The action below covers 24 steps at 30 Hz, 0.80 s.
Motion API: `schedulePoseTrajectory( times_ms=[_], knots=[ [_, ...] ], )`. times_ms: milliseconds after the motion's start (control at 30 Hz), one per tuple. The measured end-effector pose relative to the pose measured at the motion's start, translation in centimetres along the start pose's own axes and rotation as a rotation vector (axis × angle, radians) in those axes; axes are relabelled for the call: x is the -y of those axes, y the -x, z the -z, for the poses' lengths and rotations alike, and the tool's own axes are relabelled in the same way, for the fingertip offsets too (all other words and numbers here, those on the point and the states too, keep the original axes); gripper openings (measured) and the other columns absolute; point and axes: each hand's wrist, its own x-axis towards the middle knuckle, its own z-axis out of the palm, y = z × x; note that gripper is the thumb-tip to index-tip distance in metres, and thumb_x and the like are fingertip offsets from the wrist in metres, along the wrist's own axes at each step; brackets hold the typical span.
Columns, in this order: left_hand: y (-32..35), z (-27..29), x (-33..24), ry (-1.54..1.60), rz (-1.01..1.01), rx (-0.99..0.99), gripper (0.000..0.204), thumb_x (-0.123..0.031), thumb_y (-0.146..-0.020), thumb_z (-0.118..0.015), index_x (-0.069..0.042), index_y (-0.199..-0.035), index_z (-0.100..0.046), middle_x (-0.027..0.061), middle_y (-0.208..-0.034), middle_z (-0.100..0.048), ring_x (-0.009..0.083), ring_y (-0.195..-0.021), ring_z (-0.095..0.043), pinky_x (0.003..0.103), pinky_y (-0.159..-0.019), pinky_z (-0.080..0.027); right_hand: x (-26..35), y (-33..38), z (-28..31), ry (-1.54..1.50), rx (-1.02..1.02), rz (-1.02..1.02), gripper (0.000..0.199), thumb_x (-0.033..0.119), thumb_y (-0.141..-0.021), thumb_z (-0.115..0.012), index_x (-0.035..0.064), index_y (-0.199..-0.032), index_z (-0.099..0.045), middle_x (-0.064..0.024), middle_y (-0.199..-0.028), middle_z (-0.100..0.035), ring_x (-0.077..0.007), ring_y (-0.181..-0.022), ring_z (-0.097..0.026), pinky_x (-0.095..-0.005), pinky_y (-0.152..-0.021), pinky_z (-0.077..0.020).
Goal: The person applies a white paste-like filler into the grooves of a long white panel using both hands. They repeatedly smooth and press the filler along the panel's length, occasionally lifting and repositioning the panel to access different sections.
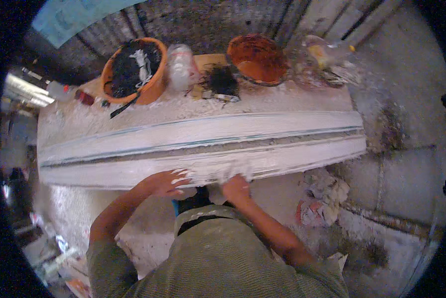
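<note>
So on my head cam feed, the main thing is this long white plaster moulding (203,144) stretching across the middle of the frame, from the left edge over to the right, sitting on a messy workbench (302,97). It's got several lengthwise ridges and grooves, with thin bluish-green lines running along a couple of them. The surface looks wet and rough, and the near edge is ragged with plaster drips, especially toward its right end.

Both hands are at the near edge, lower centre of the frame. The left hand (165,182) lies flat with fingers spread, fingertips caked white and touching the moulding's lower strip. The right hand (236,187) is just beside it, pressed up against the same edge. Its fingers are buried in a blob of wet plaster, so I can't tell whether they're spread or curled.

Along the top of the frame, behind the moulding: an orange bucket (156,84) with dark stuff and something white in it at upper left, a clear plastic bottle (181,67) next to it, a clump of dark fibre (220,79), and an orange bowl (257,58) upper centre. There's a crumpled clear plastic thing to the right of the bowl that I really can't make out.

The whole rim is black from the fisheye, and the left side is blurry clutter.
</note>
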Motion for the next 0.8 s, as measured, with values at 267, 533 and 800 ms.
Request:
schedulePoseTrajectory(
  times_ms=[267,533,800],
  knots=[
    [-2.7,-0.5,-0.2,-0.144,0.152,0.080,0.069,-0.051,-0.098,-0.045,-0.007,-0.150,-0.032,0.0279,-0.149,-0.035,0.0432,-0.141,-0.030,0.048,-0.115,-0.030,2.6,1.8,-1.6,-0.116,0.014,0.073,0.076,0.054,-0.096,-0.046,-0.0084,-0.139,-0.041,-0.0345,-0.127,-0.054,-0.0470,-0.117,-0.055,-0.0503,-0.104,-0.0416],
    [-15.9,-1.5,-2.3,-0.139,0.046,0.114,0.072,-0.055,-0.099,-0.041,-0.006,-0.150,-0.032,0.0266,-0.149,-0.035,0.0429,-0.141,-0.030,0.048,-0.115,-0.030,-9.5,2.1,1.3,0.365,-0.526,0.118,0.058,0.033,-0.100,-0.050,-0.0018,-0.145,-0.039,-0.0298,-0.149,-0.034,-0.0442,-0.138,-0.033,-0.0460,-0.116,-0.0271],
    [-23.5,-1.4,-3.9,0.003,-0.054,0.069,0.072,-0.054,-0.099,-0.041,-0.008,-0.153,-0.027,0.0262,-0.153,-0.029,0.0429,-0.144,-0.025,0.047,-0.117,-0.026,-13.0,0.7,2.2,-0.653,-0.775,-0.087,0.053,0.025,-0.099,-0.052,-0.0020,-0.143,-0.040,-0.0308,-0.147,-0.035,-0.0461,-0.137,-0.032,-0.0489,-0.115,-0.0289]
  ],
)
